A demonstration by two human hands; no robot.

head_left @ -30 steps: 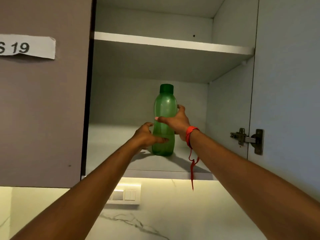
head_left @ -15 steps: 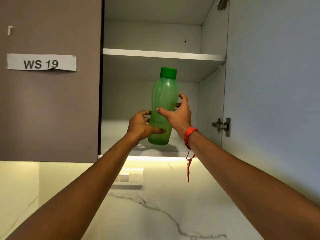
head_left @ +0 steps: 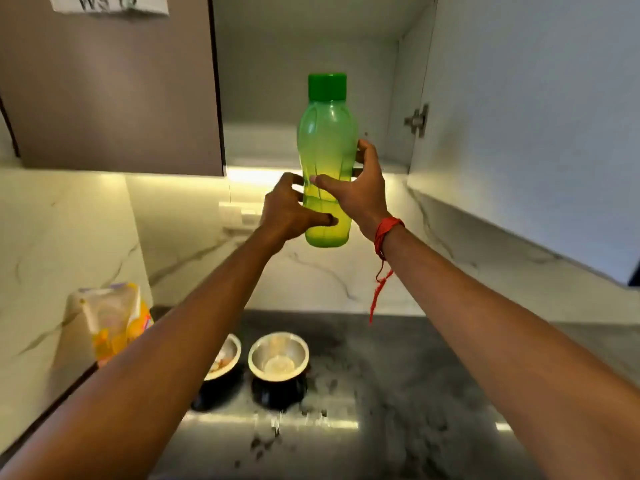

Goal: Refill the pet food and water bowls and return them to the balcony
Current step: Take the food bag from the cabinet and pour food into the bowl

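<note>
A green translucent bottle [head_left: 327,143] with a green cap is held upright in the air in front of the open wall cupboard. My left hand [head_left: 289,211] grips its lower part from the left, and my right hand [head_left: 360,192] wraps its middle from the right. Two steel pet bowls stand on the dark countertop below. The right bowl [head_left: 278,356] looks empty and shiny inside. The left bowl [head_left: 225,356] is half hidden by my left forearm and holds some pale bits.
A yellow and white bag [head_left: 114,317] stands at the left by the marble wall. The cupboard door [head_left: 526,109] hangs open on the right, above my right arm. A switch plate [head_left: 239,216] sits on the backsplash. The dark countertop [head_left: 398,393] stretches to the right.
Both hands have lifted the bottle off the cupboard shelf and brought it out and down. My view has tilted down, bringing the countertop, bowls and bag into sight.
</note>
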